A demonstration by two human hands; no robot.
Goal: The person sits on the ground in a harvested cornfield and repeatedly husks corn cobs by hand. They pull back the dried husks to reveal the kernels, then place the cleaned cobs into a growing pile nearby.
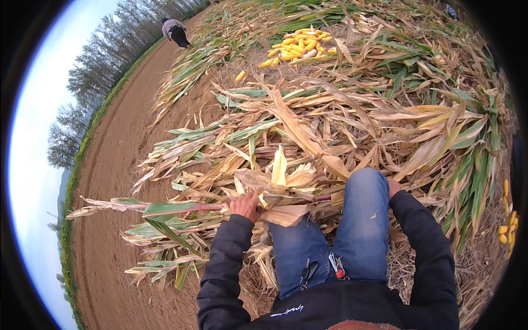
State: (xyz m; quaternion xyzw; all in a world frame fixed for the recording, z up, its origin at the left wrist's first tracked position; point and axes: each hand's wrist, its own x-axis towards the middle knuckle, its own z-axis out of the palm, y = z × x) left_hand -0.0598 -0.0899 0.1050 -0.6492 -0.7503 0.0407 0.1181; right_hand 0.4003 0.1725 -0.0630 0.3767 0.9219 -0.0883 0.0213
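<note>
My left hand (245, 206) is closed around a cut corn stalk (323, 198) that lies crosswise in front of my knees. Beside those fingers, opened dry husks (279, 167) spread upward and outward, with one pale yellow husk leaf standing upright. A long green leaf with a pink midrib (177, 209) sticks out to the left past my wrist. Only the back of my right hand (394, 187) shows, low beyond my right knee (368, 185); its fingers are hidden, so what it touches cannot be seen.
Layers of cut corn stalks (264, 128) cover the ground ahead. A pile of husked yellow cobs (299, 45) lies farther off, with more cobs (511, 229) at the right rim. Bare soil (119, 165) runs along the left, where a person (175, 31) bends over in the distance.
</note>
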